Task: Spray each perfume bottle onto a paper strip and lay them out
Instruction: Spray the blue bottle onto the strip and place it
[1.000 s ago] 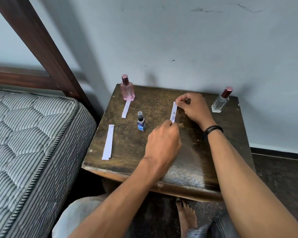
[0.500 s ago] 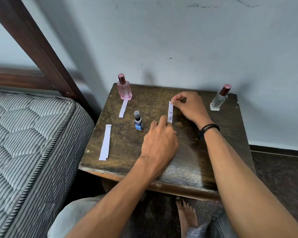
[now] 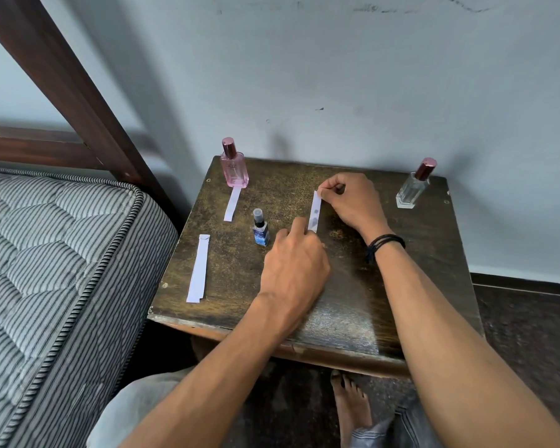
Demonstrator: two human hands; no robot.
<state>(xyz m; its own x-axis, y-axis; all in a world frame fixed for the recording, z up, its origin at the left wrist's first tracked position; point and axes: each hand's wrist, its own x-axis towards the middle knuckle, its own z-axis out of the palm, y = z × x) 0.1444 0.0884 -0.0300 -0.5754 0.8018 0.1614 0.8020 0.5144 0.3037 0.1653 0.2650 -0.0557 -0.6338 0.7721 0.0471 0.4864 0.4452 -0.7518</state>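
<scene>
On the dark wooden table [image 3: 353, 305] stand three bottles: a pink bottle [image 3: 234, 166] at the back left, a small blue bottle [image 3: 260, 228] in the middle, and a clear bottle [image 3: 414, 185] with a dark red cap at the back right. A paper strip with wet spots [image 3: 314, 210] lies between my hands. My right hand [image 3: 349, 200] pinches its far end, and my left hand [image 3: 296, 263] holds its near end with the fingertips. A short strip [image 3: 232, 204] lies in front of the pink bottle. A longer strip [image 3: 199, 268] lies near the left edge.
A striped mattress [image 3: 62, 270] with a dark wooden bed frame [image 3: 72, 92] borders the table on the left. A pale wall [image 3: 337, 76] stands right behind the table. My bare foot [image 3: 349, 405] rests on the dark floor below the front edge.
Both hands have lowered the spotted strip toward the tabletop, right of the blue bottle. The left fingers have spread along its near end. The bottles and other strips have stayed put.
</scene>
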